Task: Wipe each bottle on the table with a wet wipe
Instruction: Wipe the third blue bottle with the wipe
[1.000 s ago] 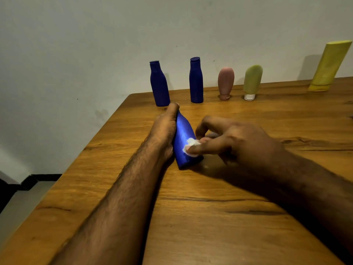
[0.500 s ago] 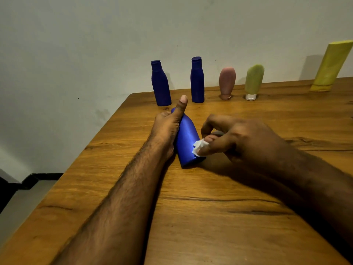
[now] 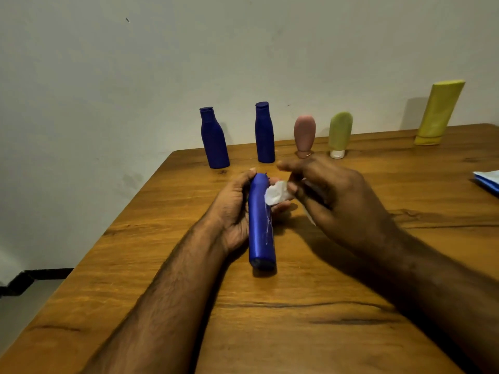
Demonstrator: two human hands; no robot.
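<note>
- While the lying blue plastic bottle [image 3: 261, 225] is gripped by the curled left hand [image 3: 233, 211], a crumpled white wet wipe [image 3: 276, 193] is pinched by the right hand [image 3: 340, 201].
- Two upright dark blue bottles [image 3: 214, 139] are stood behind, near the wall.

No text, label, brand, number or sign can be read anywhere in the view. The blue plastic bottle [image 3: 261, 222] lying in the hands shows a plain surface, and the bottles standing along the back of the wooden worktop [image 3: 297, 319] carry no lettering that can be made out.
</note>
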